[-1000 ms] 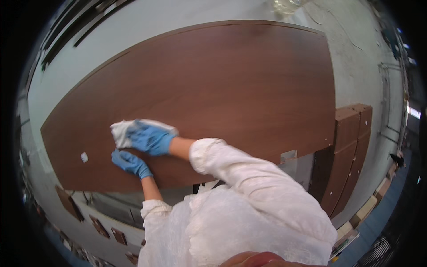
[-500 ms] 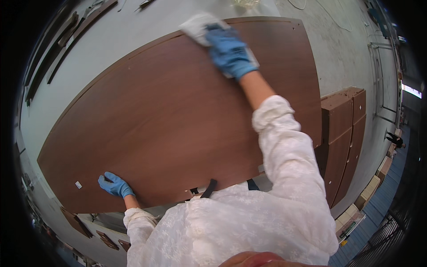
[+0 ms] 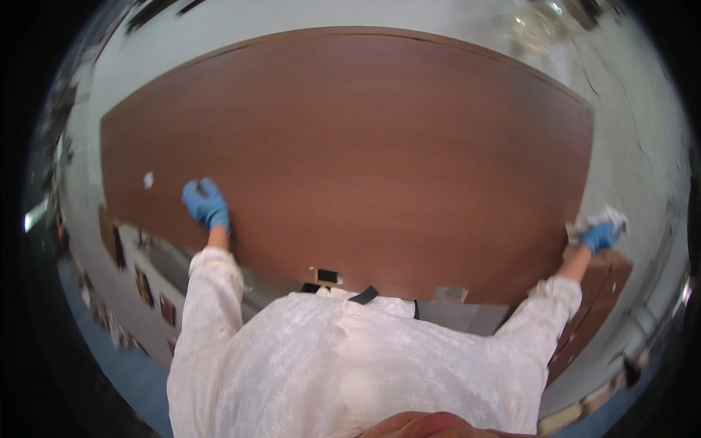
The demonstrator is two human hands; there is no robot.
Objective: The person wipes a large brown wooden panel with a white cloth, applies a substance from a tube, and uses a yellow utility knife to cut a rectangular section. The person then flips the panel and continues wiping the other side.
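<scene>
A wide brown wood-grain panel [image 3: 365, 153] lies flat in front of me. My left hand [image 3: 207, 206], in a blue glove, rests on its left part with the fingers apart, holding nothing. A small white sticker [image 3: 148, 180] is on the panel just left of that hand. Past the panel's right edge, my right hand [image 3: 601, 237], also gloved in blue, is closed on a crumpled white cloth [image 3: 612, 217]. Some of the cloth sticks out on both sides of the fingers. Motion blurs this hand slightly.
More brown panels [image 3: 610, 281] are stacked below my right forearm. Clear crumpled plastic [image 3: 537, 28] lies on the floor at the far right. Dark strips [image 3: 150, 14] lie at the far left. A dark rectangular cutout [image 3: 329, 277] is at the panel's near edge.
My right hand has swept the cloth from the panel's far edge to beyond its right edge. My view has turned, so the panel appears more level. My left hand stays on the panel.
</scene>
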